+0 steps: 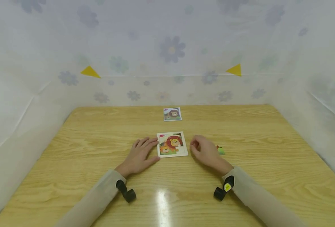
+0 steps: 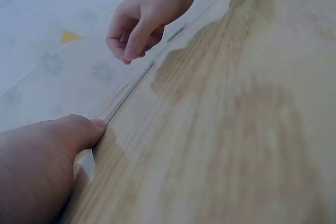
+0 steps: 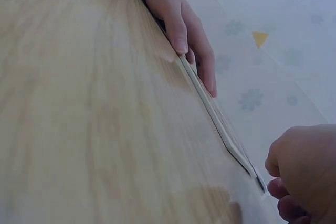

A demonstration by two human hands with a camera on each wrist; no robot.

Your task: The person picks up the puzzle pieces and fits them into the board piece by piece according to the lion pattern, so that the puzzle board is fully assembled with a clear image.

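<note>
A square lion jigsaw puzzle (image 1: 171, 142) lies in its pale frame on the table, with a bare patch at its lower right. My left hand (image 1: 140, 154) rests at the frame's left side, fingers extended and thumb by the near corner. In the left wrist view, the thumb tip touches the frame's edge (image 2: 126, 93). My right hand (image 1: 205, 151) hovers just right of the puzzle with loosely curled fingers; no piece shows between them. Beside it, partly hidden, lies a green and red puzzle piece (image 1: 221, 150).
A small picture card (image 1: 172, 114) with the same lion scene lies behind the puzzle on the wooden table (image 1: 113, 126). Flower-print sheeting (image 1: 144, 63) encloses the back and sides, bearing two yellow triangles (image 1: 235, 70). Each wrist wears a black camera mount (image 1: 224, 188).
</note>
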